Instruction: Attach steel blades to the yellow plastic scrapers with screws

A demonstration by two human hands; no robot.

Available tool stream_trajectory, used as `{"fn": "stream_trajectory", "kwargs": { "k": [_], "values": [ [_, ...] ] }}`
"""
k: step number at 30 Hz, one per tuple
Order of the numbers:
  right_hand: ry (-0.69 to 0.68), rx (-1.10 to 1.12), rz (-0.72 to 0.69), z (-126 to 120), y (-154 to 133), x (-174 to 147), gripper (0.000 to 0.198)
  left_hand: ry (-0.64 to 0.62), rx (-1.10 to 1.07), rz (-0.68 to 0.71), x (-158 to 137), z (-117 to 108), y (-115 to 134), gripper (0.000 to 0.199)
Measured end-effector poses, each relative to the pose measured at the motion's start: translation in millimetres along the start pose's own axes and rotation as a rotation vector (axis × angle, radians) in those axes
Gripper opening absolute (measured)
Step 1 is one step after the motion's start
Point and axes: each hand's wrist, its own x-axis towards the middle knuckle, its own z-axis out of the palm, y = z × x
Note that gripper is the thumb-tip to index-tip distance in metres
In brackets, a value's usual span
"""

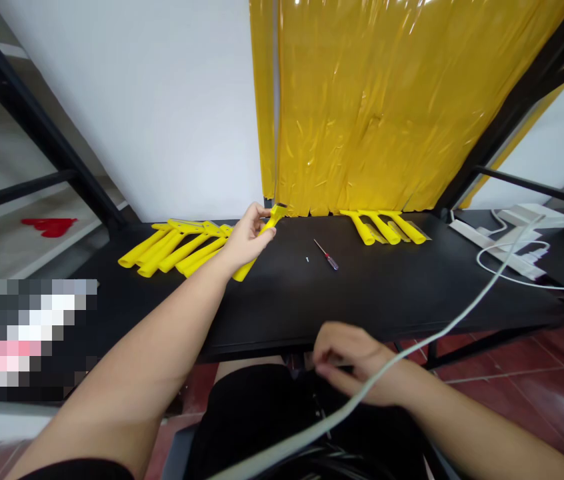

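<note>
My left hand (255, 237) is closed around a yellow scraper (245, 270), its hollow handle pointing toward me and its head angled up past my fingers. Just left of it, several more yellow scrapers (155, 257) lie side by side on the black table (272, 303). My right hand (345, 357) is low over my lap, at the table's front edge. Its fingers are curled together, and whatever may be between them is hidden. A small screwdriver (331, 260) lies mid-table, with a tiny white piece (307, 259) beside it.
At the back right rest three yellow scrapers (387, 230) with flat blades. White power strips (512, 250) with cords occupy the right end. A pale cable (412, 348) crosses in front of my right forearm. Yellow plastic strips (362, 113) hang behind the table, between black posts.
</note>
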Motion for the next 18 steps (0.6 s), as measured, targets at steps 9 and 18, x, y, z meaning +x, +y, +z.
{"fn": "stream_trajectory", "kwargs": {
  "k": [9,18],
  "values": [
    [0.208,-0.562,0.134,-83.4,73.0,70.2,0.027,-0.018,-0.153,-0.14,3.7,2.5,8.3,0.038],
    [-0.246,-0.814,0.188,-84.0,104.8,142.6,0.017,0.026,-0.231,-0.357,6.0,-4.8,3.4,0.037]
  ]
}}
